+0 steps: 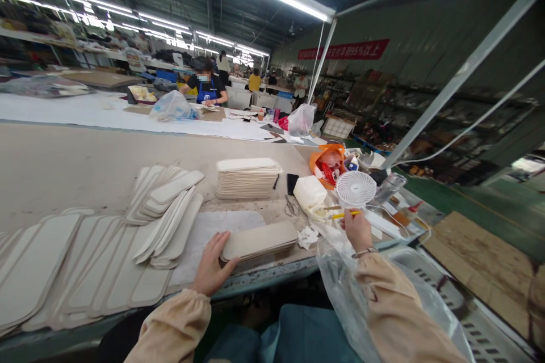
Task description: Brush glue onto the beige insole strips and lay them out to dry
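My left hand (215,265) rests against the left end of a low stack of beige rounded panels (259,241) near the table's front edge, thumb and fingers apart around its corner. My right hand (357,231) is closed on a yellow-handled tool (346,215), beside a white container (310,193) with a cut-open side. A taller, neat stack of panels (247,177) stands behind the low one. To the left, many pale panels (102,261) lie fanned out and overlapping, with another loose pile (164,195) behind them. White paper (230,220) lies under part of the work.
Scissors (292,206), a black phone (292,183), a white fan (356,189), an orange bag (327,164) and a bottle (390,186) crowd the right side. Clear plastic (340,272) hangs by my right forearm. A person (206,88) works across the table.
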The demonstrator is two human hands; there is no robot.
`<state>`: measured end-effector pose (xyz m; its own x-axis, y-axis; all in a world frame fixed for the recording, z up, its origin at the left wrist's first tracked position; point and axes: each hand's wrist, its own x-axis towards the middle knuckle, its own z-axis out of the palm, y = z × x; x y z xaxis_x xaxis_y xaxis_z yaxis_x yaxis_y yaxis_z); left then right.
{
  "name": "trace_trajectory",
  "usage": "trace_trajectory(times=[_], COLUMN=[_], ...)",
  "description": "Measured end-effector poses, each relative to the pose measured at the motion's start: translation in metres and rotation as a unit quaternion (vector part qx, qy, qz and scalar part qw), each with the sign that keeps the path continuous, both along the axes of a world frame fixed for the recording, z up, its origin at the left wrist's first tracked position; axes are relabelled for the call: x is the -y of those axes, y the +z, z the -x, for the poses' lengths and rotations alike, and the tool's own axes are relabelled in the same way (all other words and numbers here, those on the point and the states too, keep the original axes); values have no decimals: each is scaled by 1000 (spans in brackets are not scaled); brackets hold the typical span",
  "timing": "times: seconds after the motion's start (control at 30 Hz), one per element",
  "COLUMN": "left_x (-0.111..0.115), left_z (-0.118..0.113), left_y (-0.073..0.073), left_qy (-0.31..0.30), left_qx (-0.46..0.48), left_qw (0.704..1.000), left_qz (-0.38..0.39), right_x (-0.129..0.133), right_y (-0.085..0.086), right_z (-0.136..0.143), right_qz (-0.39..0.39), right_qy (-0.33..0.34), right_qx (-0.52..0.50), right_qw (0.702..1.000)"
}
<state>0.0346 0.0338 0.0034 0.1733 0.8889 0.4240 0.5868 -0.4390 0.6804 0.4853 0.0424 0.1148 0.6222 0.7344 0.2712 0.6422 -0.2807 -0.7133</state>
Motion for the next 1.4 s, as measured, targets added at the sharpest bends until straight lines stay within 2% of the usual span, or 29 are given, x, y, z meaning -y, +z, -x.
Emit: trace_trajectory(times=[0.1,0.27,0.4,0.57,0.7,0.77,0.83,0.97,1.13,1.27,1.4], left_x=[1,2,1,5,7,7,6,7,6,6,6], left_z=[0,1,0,-2,-3,-3,-3,-3,-2,-1,0], left_y=[0,-2,-2,8,17,19,21,23,23,22,22], left_qy=[0,0,-2,4,-12,-16,-19,-27,-33,-33,-34], left_qx=[0,-8,0,23,40,48,57,65,71,82,80], left_qw=[1000,1000,1000,999,997,996,996,995,994,993,994], left_qz=[3,3,0,32,60,67,68,67,74,75,70], right_x=[-1,-14,-16,0,8,10,14,21,21,18,14], right_y=[-1,-13,-16,-3,12,18,21,20,9,2,-1], right_z=[3,14,20,15,23,40,67,141,216,245,255], right_qz=[-19,-48,-93,-152,-220,-250,-249,-186,-92,-44,-22], right_qy=[11,39,31,11,12,32,71,171,275,314,329], right_qx=[-18,-68,-106,-160,-237,-290,-348,-410,-401,-363,-330], right_qw=[1000,996,990,975,946,923,901,876,869,876,885])
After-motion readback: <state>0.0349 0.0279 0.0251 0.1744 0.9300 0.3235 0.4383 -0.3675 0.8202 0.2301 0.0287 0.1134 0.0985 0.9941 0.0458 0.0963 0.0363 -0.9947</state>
